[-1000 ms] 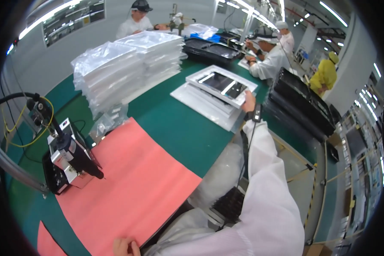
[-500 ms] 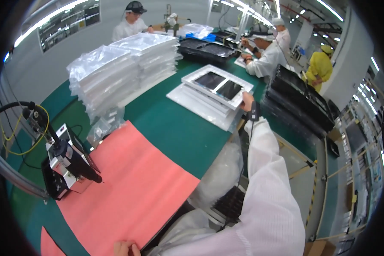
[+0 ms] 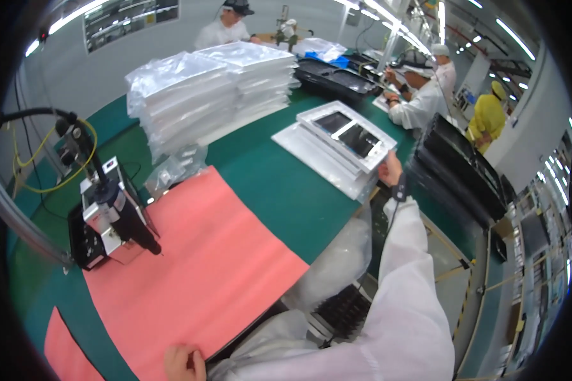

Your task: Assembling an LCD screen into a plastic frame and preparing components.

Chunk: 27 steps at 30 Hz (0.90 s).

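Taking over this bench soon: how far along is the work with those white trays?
Done: the pink mat lies on the green table, with nothing on it. In hand: the right hand grips the near edge of the top white tray on its stack, not lifted clear. The left hand rests at the mat's near edge. Left: no tray is on the mat; the bagged stacks sit untouched.

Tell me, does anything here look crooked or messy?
Mostly tidy. The white tray under the right hand sits skewed on its stack and juts past the table edge. A loose clear bag lies crumpled beside the tall wrapped stacks. The left hand rests on the pink sheet's near edge.
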### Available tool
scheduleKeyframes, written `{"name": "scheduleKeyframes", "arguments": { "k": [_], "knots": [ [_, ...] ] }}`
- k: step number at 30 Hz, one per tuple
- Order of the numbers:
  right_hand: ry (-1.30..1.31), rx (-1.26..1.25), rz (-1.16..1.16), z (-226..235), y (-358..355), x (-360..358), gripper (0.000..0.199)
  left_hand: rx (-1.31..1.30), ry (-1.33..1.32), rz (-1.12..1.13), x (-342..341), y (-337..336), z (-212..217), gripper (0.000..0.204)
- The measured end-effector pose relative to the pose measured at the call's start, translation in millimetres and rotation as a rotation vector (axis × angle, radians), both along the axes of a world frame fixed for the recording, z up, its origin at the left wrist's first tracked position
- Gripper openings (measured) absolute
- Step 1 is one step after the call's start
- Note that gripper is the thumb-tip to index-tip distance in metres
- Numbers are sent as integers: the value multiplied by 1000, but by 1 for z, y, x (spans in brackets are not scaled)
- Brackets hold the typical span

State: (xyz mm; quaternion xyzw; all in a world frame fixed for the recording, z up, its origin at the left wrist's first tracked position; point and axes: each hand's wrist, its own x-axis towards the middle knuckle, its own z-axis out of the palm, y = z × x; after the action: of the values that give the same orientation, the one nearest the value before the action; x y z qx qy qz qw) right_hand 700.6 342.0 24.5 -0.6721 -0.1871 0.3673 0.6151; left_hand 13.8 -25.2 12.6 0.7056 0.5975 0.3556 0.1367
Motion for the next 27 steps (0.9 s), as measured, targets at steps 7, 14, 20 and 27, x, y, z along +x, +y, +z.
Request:
{"name": "scheduleKeyframes", "arguments": {
  "k": [7,14,20,27],
  "knots": [
    [-304,406,-55,25,-121,-131,15,38,-25,31,2,-6,10,13],
    [-222,445,838,36,-238,-392,4,-264,-1042,259,-45,-28,-24,12],
    [-582,649,1490,24,-305,-571,4,11,-1837,-97,-62,-4,-13,17],
    [-846,581,1632,-15,-317,-608,2,-149,-1237,-131,-71,-174,0,17]
  ]
}}
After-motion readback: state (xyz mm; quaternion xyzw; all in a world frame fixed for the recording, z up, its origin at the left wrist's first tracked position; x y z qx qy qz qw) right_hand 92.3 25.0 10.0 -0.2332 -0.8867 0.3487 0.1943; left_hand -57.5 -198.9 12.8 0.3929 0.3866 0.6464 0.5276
